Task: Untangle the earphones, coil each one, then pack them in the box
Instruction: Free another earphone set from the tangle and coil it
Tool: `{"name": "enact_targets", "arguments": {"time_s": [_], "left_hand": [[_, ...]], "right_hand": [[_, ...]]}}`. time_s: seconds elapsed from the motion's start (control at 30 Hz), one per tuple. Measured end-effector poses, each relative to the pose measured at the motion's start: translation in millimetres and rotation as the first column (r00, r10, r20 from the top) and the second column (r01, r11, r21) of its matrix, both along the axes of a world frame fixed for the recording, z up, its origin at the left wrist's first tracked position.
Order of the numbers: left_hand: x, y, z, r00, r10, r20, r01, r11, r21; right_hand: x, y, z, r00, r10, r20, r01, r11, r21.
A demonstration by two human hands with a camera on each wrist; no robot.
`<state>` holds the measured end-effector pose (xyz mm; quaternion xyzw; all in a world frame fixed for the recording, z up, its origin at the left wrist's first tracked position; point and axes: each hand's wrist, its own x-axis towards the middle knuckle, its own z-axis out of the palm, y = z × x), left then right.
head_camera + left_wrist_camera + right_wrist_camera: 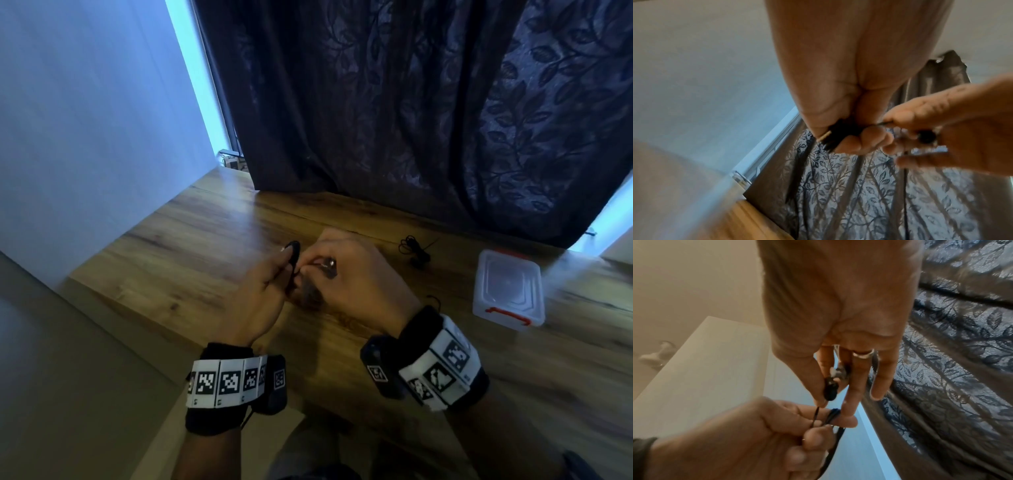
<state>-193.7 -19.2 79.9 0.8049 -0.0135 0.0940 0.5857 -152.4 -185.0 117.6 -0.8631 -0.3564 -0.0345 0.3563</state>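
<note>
My left hand holds a coil of black earphone cable above the wooden table; its thumb and fingers pinch the bundled loops. My right hand meets it from the right and pinches the loose end of the same cable, with a black earbud lying against its thumb. A second black earphone lies in a loose heap on the table behind my right hand. The clear plastic box with red latches stands at the right, its lid on.
A dark leaf-patterned curtain hangs along the table's far edge. A white wall runs close along the left. The wooden table ends at the left near my left wrist.
</note>
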Motion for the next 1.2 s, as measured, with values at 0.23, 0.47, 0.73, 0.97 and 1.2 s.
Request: {"name": "enact_targets", "arguments": {"time_s": [0.23, 0.47, 0.73, 0.97, 1.2], "left_hand": [[0.5, -2.8, 9.3, 0.985, -0.170, -0.031, 0.163, 0.974, -0.159], [1.3, -3.8, 7.1, 0.975, -0.216, 0.051, 0.219, 0.974, -0.051], [5.1, -2.8, -0.3, 0.986, -0.158, -0.044, 0.148, 0.973, -0.180], [7.3, -5.2, -3.4, 0.982, -0.134, -0.136, 0.073, 0.921, -0.383], [7.2, -10.0, -1.9, 0.978, -0.140, -0.157, 0.073, 0.926, -0.371]], "right_hand": [[33.0, -7.6, -0.1, 0.996, 0.066, -0.065, -0.057, 0.989, 0.133], [39.5, -14.4, -5.9, 0.968, 0.217, -0.123, -0.196, 0.967, 0.162], [42.5, -13.8, -7.8, 0.967, 0.175, -0.187, -0.150, 0.979, 0.141], [42.5, -12.9, -11.1, 0.962, 0.159, -0.224, -0.134, 0.983, 0.125], [42.1, -17.5, -7.1, 0.946, 0.166, -0.278, -0.132, 0.982, 0.136]]}}
